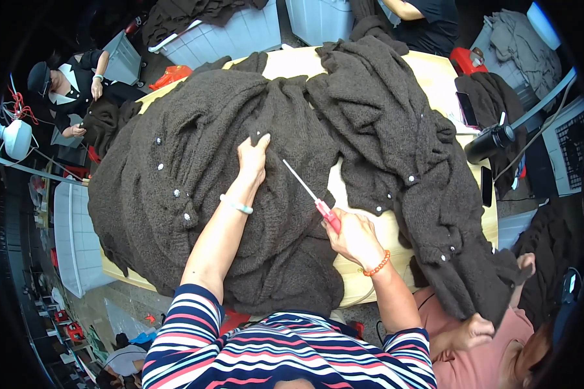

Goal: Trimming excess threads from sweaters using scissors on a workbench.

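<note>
A dark brown knit cardigan (207,155) lies heaped on the table in front of me, with several sparkly round buttons (176,193) on its left part. My left hand (252,159) is closed on a small fold of the knit near the middle, thumb and finger gripping it; a tiny pale spot shows between them. Wrapped in my right hand (355,238) is a slim tool (323,207) with a red-and-white handle and a long thin metal shaft, much like a screwdriver. Its tip is over the knit, right of my left hand; whether it touches cannot be told.
More brown knitwear (383,110) covers the right side of the pale wooden table (435,65). A black bottle (491,142) and phones (486,187) sit at its right edge. A co-worker's hand (474,330) holds knitwear at lower right. Plastic bins (227,39) stand behind.
</note>
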Available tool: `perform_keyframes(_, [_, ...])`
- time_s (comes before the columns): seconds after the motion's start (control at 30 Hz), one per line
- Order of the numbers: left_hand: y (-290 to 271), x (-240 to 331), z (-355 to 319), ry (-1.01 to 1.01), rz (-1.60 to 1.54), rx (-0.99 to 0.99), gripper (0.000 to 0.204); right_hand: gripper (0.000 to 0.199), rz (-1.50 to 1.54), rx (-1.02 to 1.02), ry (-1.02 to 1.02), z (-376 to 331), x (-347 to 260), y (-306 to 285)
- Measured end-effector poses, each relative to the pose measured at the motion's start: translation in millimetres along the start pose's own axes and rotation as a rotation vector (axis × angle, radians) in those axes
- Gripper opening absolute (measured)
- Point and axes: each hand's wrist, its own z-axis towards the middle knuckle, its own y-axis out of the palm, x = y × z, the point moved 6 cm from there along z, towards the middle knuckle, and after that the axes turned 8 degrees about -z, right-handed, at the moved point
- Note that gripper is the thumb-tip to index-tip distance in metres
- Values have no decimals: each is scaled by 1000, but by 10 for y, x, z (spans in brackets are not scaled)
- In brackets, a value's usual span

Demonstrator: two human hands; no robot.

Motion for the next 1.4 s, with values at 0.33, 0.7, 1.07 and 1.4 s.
perform_keyframes(0.33, [-1,107,-297,261,455,-187,20,21,-67,-13,-71,371,-252,-91])
perform_keyframes(0.7, [-67,74,-402,363,517,-233,18,25,-155,-31,-87,368,-184,-115])
perform_keyframes(1.07, [-118,-14,-439,174,376,-301,22,24,-182,-42,-44,316,-119,-55])
perform_keyframes(1.4, [-168,-40,-434,193,353,-249,26,24,-177,-83,-105,313,-176,11])
